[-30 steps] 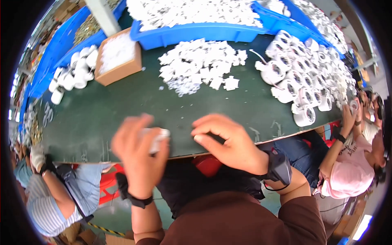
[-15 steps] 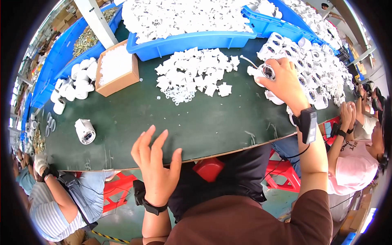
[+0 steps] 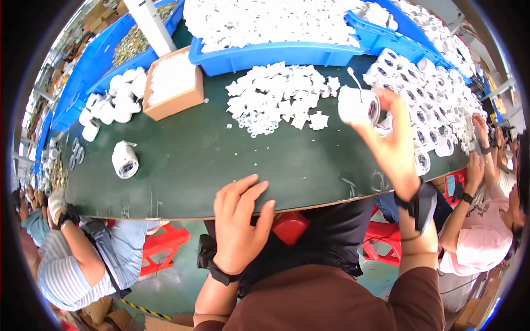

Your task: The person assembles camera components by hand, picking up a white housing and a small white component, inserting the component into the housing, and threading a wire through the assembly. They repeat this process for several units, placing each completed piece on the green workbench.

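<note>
My right hand (image 3: 393, 143) grips a white camera housing (image 3: 352, 105) between thumb and fingers, off the table at the right. A thin white cable rises from the housing, and its dark round lens end faces my palm. Several similar camera housings (image 3: 422, 91) crowd the table just beyond that hand. My left hand (image 3: 240, 223) is open and holds nothing, its fingers a little apart over the table's front edge. Another white camera housing (image 3: 126, 160) lies alone at the left, its lens end turned toward me.
White plastic pieces (image 3: 281, 91) lie in a heap mid-table, with small clear rings (image 3: 262, 126) at its front. Behind stand a large blue bin (image 3: 276, 57) of white parts and a cardboard box (image 3: 175, 102). White covers (image 3: 118, 102) sit at the left. People sit at both sides.
My right hand has lifted the camera housing away from the cluster, and the housing has turned. My left hand has shifted right. The whole view has swung slightly.
</note>
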Demonstrator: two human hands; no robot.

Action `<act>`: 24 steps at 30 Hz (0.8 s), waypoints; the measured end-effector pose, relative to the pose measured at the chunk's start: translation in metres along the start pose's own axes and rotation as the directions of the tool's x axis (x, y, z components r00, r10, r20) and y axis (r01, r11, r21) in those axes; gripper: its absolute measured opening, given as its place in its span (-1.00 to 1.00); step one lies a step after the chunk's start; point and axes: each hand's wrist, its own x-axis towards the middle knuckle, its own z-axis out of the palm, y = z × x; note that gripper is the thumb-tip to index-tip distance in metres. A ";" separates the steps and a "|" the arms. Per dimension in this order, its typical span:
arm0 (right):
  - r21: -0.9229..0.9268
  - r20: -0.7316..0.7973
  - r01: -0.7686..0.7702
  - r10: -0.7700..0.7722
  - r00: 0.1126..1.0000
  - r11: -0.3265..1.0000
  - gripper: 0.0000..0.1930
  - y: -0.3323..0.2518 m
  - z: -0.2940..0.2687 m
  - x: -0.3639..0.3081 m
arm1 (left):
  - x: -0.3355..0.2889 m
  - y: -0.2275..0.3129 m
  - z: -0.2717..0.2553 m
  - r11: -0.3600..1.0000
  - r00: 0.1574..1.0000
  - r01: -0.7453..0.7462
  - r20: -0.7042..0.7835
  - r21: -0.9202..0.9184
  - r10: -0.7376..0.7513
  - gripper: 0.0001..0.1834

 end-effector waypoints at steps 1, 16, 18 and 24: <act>0.121 -0.008 0.028 -0.027 1.000 0.992 -0.44 -0.013 0.004 -0.012 | 0.000 0.001 0.001 0.999 1.000 0.003 0.018 -0.054 -0.002 -0.62; 0.694 0.595 -0.502 -0.020 0.803 0.516 -0.56 -0.100 0.054 -0.059 | 0.013 -0.008 0.006 0.993 0.993 0.016 -0.112 -0.119 -0.029 -0.57; 0.712 0.686 -0.671 0.000 0.728 0.205 -0.58 -0.101 0.052 -0.043 | 0.016 -0.007 0.005 0.994 0.993 -0.042 -0.118 -0.102 0.030 -0.56; 0.796 0.593 -0.588 0.007 0.805 0.147 -0.89 -0.112 0.057 -0.035 | 0.020 0.004 -0.001 0.994 0.989 0.063 -0.127 -0.088 -0.074 -0.74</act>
